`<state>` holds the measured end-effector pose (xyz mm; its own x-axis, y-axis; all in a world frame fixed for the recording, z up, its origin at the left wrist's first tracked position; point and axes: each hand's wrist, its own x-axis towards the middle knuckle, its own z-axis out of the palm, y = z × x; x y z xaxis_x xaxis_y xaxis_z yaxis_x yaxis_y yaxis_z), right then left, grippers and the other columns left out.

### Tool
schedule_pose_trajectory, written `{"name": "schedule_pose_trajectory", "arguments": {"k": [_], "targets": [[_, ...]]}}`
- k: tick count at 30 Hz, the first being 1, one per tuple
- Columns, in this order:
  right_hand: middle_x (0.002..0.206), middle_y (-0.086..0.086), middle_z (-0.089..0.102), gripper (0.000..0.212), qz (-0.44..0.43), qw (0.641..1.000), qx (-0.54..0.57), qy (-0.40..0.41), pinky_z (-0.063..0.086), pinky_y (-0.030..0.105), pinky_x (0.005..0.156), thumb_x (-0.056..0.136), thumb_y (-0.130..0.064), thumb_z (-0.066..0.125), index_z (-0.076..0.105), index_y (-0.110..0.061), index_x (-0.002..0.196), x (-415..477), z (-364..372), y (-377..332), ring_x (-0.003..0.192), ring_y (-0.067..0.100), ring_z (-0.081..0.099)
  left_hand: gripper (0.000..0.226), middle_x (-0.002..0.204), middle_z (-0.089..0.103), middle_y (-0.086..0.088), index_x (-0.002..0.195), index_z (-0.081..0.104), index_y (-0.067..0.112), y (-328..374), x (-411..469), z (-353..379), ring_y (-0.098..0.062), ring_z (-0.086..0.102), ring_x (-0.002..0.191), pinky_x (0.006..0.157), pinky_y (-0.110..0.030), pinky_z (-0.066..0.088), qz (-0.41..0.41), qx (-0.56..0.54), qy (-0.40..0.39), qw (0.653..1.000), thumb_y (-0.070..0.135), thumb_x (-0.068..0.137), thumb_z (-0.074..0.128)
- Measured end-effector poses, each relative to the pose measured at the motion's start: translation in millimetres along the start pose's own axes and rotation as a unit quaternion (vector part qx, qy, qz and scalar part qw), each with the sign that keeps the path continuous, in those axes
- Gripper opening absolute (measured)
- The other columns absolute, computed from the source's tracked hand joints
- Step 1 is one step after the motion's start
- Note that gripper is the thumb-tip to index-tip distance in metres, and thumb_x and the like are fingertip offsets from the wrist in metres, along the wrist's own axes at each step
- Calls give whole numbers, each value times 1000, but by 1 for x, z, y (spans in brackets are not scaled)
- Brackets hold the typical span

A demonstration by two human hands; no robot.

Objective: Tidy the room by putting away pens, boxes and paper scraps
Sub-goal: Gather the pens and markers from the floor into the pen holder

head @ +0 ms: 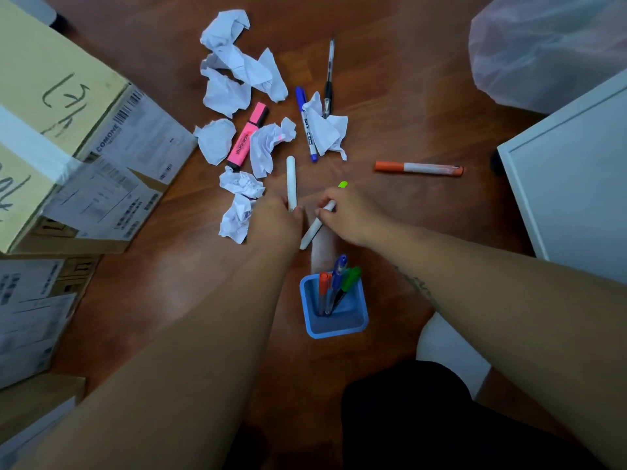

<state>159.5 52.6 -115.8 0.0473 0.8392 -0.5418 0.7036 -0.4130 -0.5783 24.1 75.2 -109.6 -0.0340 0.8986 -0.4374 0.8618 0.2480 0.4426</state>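
While left hand [276, 217] pinches white pen [291, 178] and right hand [349, 212] grips green-tipped marker [314, 230]: lift both clear, lower upright into near blue holder [339, 330], one at a time.

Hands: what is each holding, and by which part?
Left hand pinches the white pen at its near end. Right hand grips the green-tipped pen near its green tip.
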Motion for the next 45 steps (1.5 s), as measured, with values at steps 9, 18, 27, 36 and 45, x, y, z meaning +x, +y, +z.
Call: {"name": "schedule_pose_trajectory", "arguments": {"k": [9, 18, 27, 36, 45], "targets": [[122, 20, 49, 27, 46, 994, -59, 84, 41, 36, 77, 91, -6, 47, 47, -14, 116, -7, -7, 12, 105, 39, 55, 27, 92, 69, -17, 95, 65, 1, -4, 12, 5, -33, 67, 84, 70, -39, 55, -31, -17, -43, 998, 25, 86, 71], [99, 12, 56, 19, 130, 990, -31, 40, 33, 28, 56, 86, -19, 64, 56, -9, 100, -15, -24, 17, 85, 30, 57, 19, 79, 68, -9, 97, 58, 3, 2, -8, -25, -11, 66, 55, 52, -24, 59, -59, -269, -135, 952, 12, 89, 73], [86, 6, 59, 7, 12, 927, 350, 134, 62, 36, 73, 88, -7, 58, 58, -14, 88, -68, -51, -8, 84, 22, 65, 22, 85, 67, -11, 103, 61, 7, 8, -41, -79, -18, 71, 75, 70, -31, 63, 12, -347, -178, 921, 5, 85, 74], [91, 5, 62, 8, -73, 909, 396, 104, 61, 32, 76, 94, -8, 59, 62, -14, 96, -142, -62, -6, 84, 14, 66, 17, 95, 62, -20, 95, 60, 7, -14, -104, -74, -18, 68, 79, 69, -24, 57, 60, -395, -184, 898, 2, 84, 73], [85, -1, 67, 8, -90, 963, 251, 23, 60, 41, 76, 89, -14, 68, 69, -21, 92, -156, -27, 6, 77, 13, 64, 20, 84, 67, -5, 94, 65, 8, -36, -134, -58, -7, 61, 68, 62, -20, 51, 55, -269, -163, 948, 16, 82, 79]]}}
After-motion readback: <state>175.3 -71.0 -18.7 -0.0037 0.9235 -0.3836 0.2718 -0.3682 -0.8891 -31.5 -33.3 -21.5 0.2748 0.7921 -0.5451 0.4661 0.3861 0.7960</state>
